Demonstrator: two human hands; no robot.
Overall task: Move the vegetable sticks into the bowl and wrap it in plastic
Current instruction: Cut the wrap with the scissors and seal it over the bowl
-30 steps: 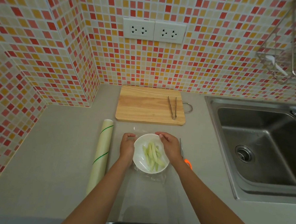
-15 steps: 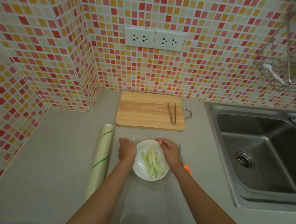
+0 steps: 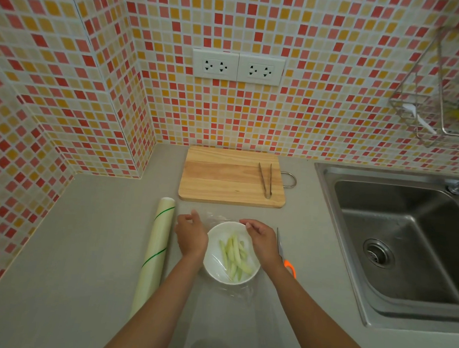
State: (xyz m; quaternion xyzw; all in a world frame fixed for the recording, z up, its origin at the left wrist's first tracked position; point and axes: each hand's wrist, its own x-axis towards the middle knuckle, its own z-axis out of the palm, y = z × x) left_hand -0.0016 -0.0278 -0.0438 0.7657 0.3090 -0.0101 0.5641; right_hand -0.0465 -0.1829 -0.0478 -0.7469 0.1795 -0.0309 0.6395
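A white bowl [image 3: 209, 269] holds several pale green vegetable sticks [image 3: 233, 254]. It stands on a clear sheet of plastic wrap [image 3: 228, 320] spread on the grey counter toward me. My left hand [image 3: 190, 235] is at the bowl's far left rim and my right hand [image 3: 262, 242] at its far right rim. Both have curled fingers pinching the crumpled far edge of the wrap [image 3: 215, 217]. A shiny film lies across part of the bowl's inside.
The wrap roll [image 3: 155, 255] lies left of the bowl. Orange-handled scissors [image 3: 288, 264] lie to its right, partly under my right wrist. A wooden cutting board [image 3: 222, 178] with metal tongs [image 3: 265, 181] sits behind. The steel sink [image 3: 405, 249] is on the right, and a wire rack [image 3: 439, 105] is on the wall.
Both hands have shifted from the bowl's sides to its far rim, the left one lifting off the rim. The view has tilted up a little.
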